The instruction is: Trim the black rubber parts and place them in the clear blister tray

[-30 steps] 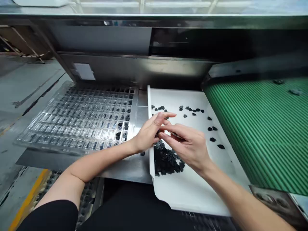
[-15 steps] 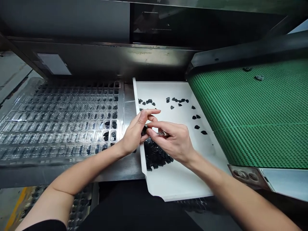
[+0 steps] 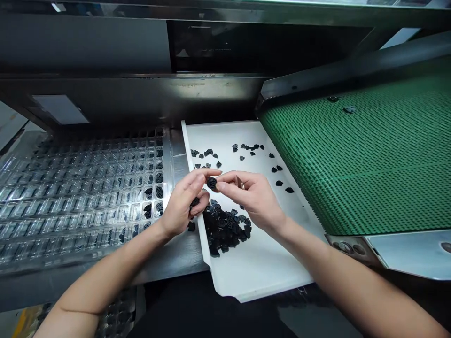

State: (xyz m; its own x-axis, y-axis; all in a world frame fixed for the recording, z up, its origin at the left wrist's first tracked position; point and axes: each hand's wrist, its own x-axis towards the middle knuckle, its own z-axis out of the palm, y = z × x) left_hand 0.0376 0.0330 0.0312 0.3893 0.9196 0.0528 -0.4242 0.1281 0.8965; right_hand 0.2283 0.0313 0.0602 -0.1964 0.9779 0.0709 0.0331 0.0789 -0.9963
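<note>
Over the left side of the white tray (image 3: 268, 263), my two hands meet. My right hand (image 3: 257, 195) pinches a small round black part (image 3: 211, 183) with a spoked face between thumb and index finger. A small metallic piece (image 3: 240, 182) is tucked among its fingers; its kind is unclear. The curled lower fingers of my left hand (image 3: 181, 202) close on another black part (image 3: 194, 203), mostly hidden. Its thumb and index finger are at the round part's left side. Just below lies a pile of black parts (image 3: 227, 227) in the tray.
Clear plastic blister trays (image 3: 88, 188) lie at the left, with black parts in several right-hand pockets. Small black pieces (image 3: 279, 183) are scattered across the white tray. A green conveyor belt (image 3: 369, 173) at the right carries two small parts. A metal machine housing (image 3: 141, 101) stands behind.
My hands have parted slightly, and the round black part now shows between the right fingertips. The whole view has shifted, moving the scene left.
</note>
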